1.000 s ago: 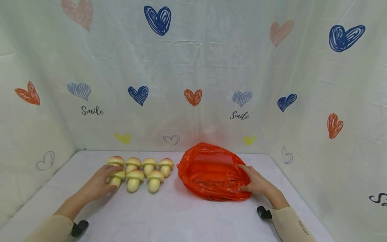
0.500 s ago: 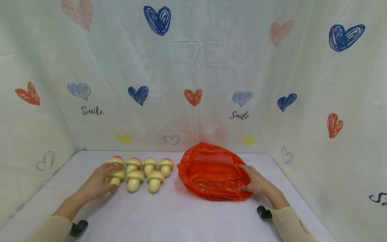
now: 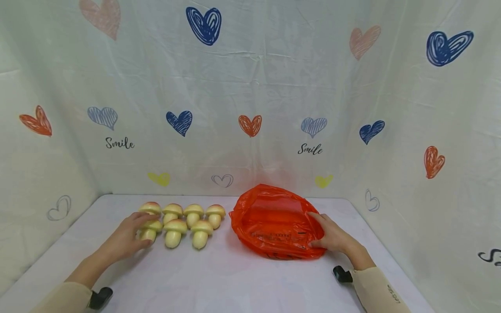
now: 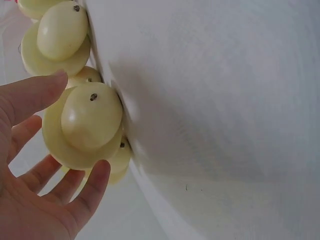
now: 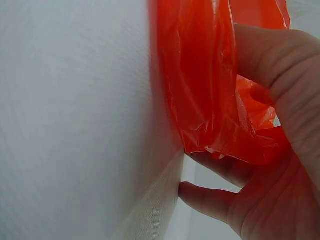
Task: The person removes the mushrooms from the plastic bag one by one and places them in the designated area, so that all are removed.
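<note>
My left hand (image 3: 124, 237) is spread around a mushroom (image 3: 148, 234) with a pale yellow cap and stem, at the front left of a group. In the left wrist view, the thumb is at one edge of this mushroom's cap (image 4: 55, 115), the loosely bent fingers (image 4: 92, 192) at another; firm contact cannot be made out. A red plastic bag (image 3: 274, 250) lies on its side, its wide mouth facing me. Its right rim is held by my right hand (image 3: 332, 234). In the right wrist view, the thumb (image 5: 255, 55) goes inside the bag while other fingers (image 5: 205, 197) stay outside.
Several more mushrooms, such as this front one (image 3: 200, 234), stand in two rows left of the bag. Beneath everything is a white table (image 3: 219, 282). A white curtain (image 3: 250, 91) printed with hearts encloses the back and sides.
The left forearm shifts very slightly, while its hand stays at the same mushroom. Right hand, bag and mushrooms look the same.
</note>
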`<state>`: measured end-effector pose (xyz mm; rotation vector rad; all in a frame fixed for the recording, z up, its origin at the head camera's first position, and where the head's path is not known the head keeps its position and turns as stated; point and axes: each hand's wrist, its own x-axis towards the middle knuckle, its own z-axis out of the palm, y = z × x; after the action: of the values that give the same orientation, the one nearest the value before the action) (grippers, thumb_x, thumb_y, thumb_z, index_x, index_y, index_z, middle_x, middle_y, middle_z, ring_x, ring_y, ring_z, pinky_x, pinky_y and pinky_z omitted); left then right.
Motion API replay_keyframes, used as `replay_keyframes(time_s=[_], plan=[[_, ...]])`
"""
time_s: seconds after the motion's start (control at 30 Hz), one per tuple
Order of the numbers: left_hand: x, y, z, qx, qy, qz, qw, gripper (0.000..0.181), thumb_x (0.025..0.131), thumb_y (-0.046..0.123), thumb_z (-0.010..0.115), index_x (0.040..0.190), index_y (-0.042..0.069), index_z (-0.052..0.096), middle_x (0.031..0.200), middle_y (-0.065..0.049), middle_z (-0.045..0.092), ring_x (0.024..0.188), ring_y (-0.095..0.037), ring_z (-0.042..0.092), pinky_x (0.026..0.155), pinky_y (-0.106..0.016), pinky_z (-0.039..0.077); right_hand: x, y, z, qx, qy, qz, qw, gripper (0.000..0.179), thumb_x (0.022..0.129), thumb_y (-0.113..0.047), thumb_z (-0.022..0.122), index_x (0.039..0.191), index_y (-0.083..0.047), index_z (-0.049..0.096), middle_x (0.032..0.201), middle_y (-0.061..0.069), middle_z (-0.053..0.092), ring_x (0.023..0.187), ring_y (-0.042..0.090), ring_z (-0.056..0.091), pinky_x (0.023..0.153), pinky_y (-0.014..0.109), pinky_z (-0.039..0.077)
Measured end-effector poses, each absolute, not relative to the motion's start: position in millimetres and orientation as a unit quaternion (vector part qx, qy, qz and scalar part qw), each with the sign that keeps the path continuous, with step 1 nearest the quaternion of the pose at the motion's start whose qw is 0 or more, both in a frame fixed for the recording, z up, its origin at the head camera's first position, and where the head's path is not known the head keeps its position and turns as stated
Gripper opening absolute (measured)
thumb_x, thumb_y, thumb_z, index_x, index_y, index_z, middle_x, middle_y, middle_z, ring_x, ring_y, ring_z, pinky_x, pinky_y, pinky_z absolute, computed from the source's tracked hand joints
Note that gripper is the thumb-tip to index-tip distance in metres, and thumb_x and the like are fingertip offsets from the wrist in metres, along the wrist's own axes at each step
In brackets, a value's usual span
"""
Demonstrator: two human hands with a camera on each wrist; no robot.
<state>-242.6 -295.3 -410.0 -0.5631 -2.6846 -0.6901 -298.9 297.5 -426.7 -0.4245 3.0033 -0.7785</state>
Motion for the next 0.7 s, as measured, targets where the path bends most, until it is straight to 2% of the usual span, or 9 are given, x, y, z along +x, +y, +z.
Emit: replay_keyframes(time_s=[0.4, 0.7], plan=[[-238, -296, -410, -0.209, -0.932, -0.226, 0.192, 0.061, 0.067, 0.01, 0.084, 0.122, 0.005, 0.058, 0.12, -0.025, 0.051, 0.108, -0.049, 0.047, 0.083, -0.065, 0.04, -300, 299, -431, -0.132, 0.958, -0.254, 0.006, 0.095, 0.07, -0.03, 0.084, 0.148, -0.02, 0.033, 0.135, 0.011, 0.04, 0.12, 0.03, 0.043, 0.088, 0.052, 0.049], [-231, -299, -411, -0.209, -0.928, -0.218, 0.219, 0.06, 0.069, 0.015, 0.084, 0.122, 0.006, 0.057, 0.121, -0.024, 0.05, 0.107, -0.049, 0.047, 0.079, -0.065, 0.041, -299, 303, -424, -0.162, 0.956, -0.243, -0.02, 0.097, 0.072, -0.042, 0.081, 0.15, -0.024, 0.028, 0.144, 0.017, 0.028, 0.127, 0.041, 0.037, 0.092, 0.06, 0.044]])
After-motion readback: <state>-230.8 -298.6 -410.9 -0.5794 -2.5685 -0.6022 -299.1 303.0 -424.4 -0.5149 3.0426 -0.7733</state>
